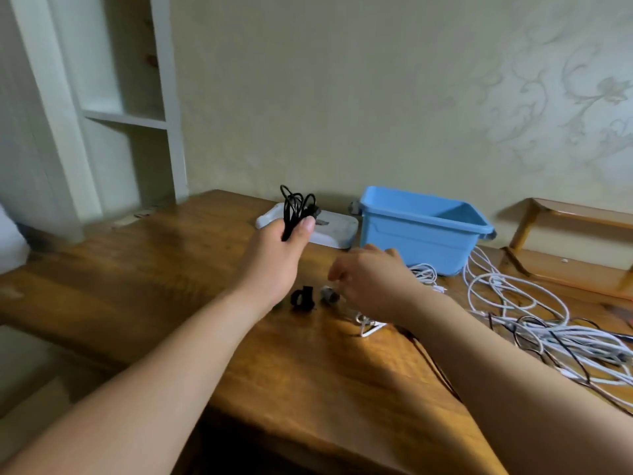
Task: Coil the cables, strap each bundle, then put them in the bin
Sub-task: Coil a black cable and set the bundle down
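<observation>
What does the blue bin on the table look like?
The blue bin looks like smooth light-blue plastic: a rectangular tub with a rolled rim, sloping walls and a grey clip at each end. It stands upright and open, no lid on, on the wooden table near the wall. White cables lie by its base. Its floor is hidden.

Nothing here can be read: no text, label, brand, number or sign is legible. The white lid (337, 234) at the back of the worktop has a small dark mark on its top, just right of the black cable (294, 204) gripped in the left hand (277, 255). The mark is too blurred to tell whether it is lettering. The blue bin (421, 234) has a moulded outline on its front wall, and it forms no letters or numbers that can be made out.
</observation>
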